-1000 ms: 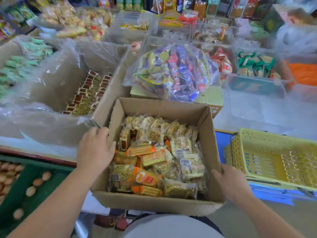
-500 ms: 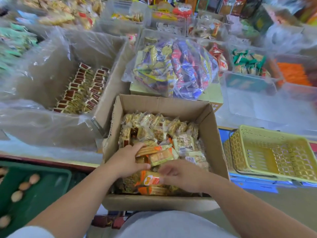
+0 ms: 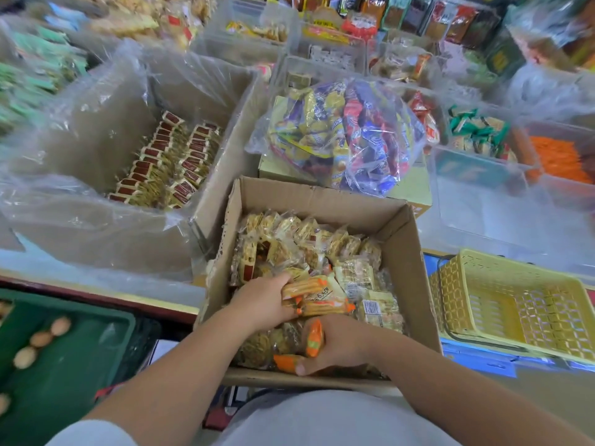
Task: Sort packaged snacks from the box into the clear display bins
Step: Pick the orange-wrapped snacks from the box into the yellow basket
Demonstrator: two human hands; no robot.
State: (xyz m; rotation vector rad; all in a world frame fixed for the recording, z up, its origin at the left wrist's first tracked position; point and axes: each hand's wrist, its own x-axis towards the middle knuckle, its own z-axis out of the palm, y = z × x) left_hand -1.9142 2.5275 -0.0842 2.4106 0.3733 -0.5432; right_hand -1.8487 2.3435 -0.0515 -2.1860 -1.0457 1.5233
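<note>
A: Which step is shown?
B: Packets (image 3: 306,287) are gripped inside the box (image 3: 322,201) by the left hand (image 3: 260,304) and the right hand (image 3: 336,349).
A: And next?
B: A lift to a clear bin (image 3: 483,214) is probably needed.

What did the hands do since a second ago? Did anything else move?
Both hands left the edges of the box and went down inside it. The left hand now grips a few orange-ended snack packs, and the right hand holds another orange pack. The box, the yellow basket beside it and the big bag of sweets behind it stayed where they were.
</note>
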